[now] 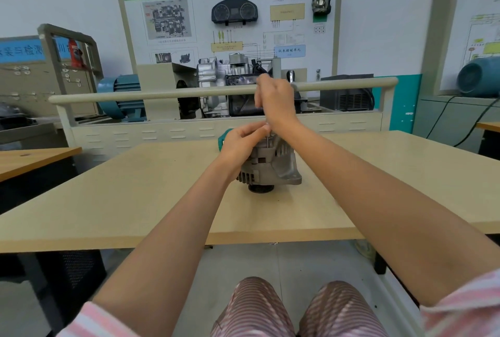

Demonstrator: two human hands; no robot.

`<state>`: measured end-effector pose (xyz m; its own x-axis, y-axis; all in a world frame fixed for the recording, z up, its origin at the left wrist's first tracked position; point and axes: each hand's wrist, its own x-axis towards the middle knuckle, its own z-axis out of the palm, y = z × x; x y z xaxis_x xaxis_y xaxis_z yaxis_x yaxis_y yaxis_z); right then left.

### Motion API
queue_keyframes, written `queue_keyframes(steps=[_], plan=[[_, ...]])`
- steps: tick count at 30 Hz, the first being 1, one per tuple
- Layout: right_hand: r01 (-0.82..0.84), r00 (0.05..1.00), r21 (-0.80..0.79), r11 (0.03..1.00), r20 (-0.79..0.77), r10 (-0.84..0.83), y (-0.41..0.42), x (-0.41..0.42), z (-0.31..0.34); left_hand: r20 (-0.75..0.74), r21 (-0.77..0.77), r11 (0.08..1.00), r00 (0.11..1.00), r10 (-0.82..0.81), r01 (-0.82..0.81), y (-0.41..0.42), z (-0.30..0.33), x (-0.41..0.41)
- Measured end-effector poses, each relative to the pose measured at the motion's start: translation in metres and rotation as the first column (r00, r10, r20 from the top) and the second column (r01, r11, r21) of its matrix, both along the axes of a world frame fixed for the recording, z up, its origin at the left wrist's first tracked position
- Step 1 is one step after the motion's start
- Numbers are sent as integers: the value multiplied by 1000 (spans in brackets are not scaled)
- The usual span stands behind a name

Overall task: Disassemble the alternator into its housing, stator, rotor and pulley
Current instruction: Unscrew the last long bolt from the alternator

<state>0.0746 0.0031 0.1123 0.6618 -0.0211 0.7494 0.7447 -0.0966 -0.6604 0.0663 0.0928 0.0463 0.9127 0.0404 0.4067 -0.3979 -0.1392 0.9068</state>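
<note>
Workshop classroom, pale wooden table (113, 201) in the foreground, with a training stand behind it carrying a cutaway gearbox (224, 84), a blue motor (119, 95) and a wall board (230, 19) of diagrams and gauges.

Alternator (270, 166) stands on the table near its far middle, pulley (261, 188) downward and touching the tabletop, grey ribbed housing (286, 168) upright above it. A green object (222, 137) lies just behind it, mostly hidden by the left hand.

Left hand (240, 144) rests over the upper left of the alternator, fingers curled and pinched together at the top of the housing, at the foot of a thin metal rod (267, 136) that rises from the unit. Whether the fingertips actually pinch the rod or only steady it cannot be told.

Right hand (276, 101) is raised above the alternator, clear of the housing, fingers curled in a loose fist around the upper part of a slender tool or rod; the item is blurred and its identity cannot be determined.

Both forearms are bare; striped pink sleeves (465, 309) and striped trousers (295, 309) show at the lower edge.
</note>
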Motion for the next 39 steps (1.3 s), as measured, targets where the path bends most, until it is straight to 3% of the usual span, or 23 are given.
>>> queue_keyframes(steps=[2,4,6,8,9,11,12,13,15,17,19,21,25,29,33,36,37,39], plan=[[-136,981,144,980,-121,154,-4,3,8,1,-1,1000,1000,-13,13,0,-1,1],[-168,968,194,967,-153,199,-5,4,11,-2,-12,1000,1000,-7,7,-1,-1,2],[-108,987,103,989,-107,119,-2,2,6,0,-24,1000,1000,10,-10,-2,-1,3],[101,994,-126,987,52,-95,0,0,-2,4,-11,1000,1000,23,-23,-2,-1,3],[280,955,-253,926,172,-242,0,0,-5,5,-6,999,999,33,-33,-3,-1,3],[638,769,-412,651,389,-508,5,-3,-12,-1,4,997,997,71,-71,-2,0,3],[731,682,-433,528,445,-580,7,-4,-15,-9,11,996,996,87,-87,-2,0,3],[768,638,-434,470,458,-619,9,-5,-16,-11,14,996,996,92,-92,-2,-1,3],[762,647,-397,512,432,-629,9,-7,-17,9,9,996,997,83,-83,-2,0,3],[669,740,-317,672,369,-563,5,-6,-14,12,-1,999,999,51,-51,-2,0,0],[448,886,-218,867,238,-398,-1,-4,-8,12,3,1000,1000,21,-21,-4,1,-2],[201,977,-99,975,90,-193,-4,-2,-3,6,10,1000,1000,16,-16,-5,1,-3],[-60,989,36,998,-135,65,-9,5,8,-11,13,1000,1000,9,-9,-5,1,-4],[-139,976,15,990,-168,140,-5,8,12,-25,25,1000,1000,-11,12,-3,2,-5],[-70,992,-33,997,-109,66,7,5,8,-29,31,999,999,14,-13,-4,3,-6],[147,987,-204,968,96,-130,6,3,1,-14,17,999,999,36,-36,-5,3,-5],[289,951,-317,903,207,-231,4,3,-1,-12,18,999,999,45,-45,-5,2,-4],[620,783,-477,623,427,-452,5,3,-7,-23,30,995,996,91,-91,-5,2,-2]])
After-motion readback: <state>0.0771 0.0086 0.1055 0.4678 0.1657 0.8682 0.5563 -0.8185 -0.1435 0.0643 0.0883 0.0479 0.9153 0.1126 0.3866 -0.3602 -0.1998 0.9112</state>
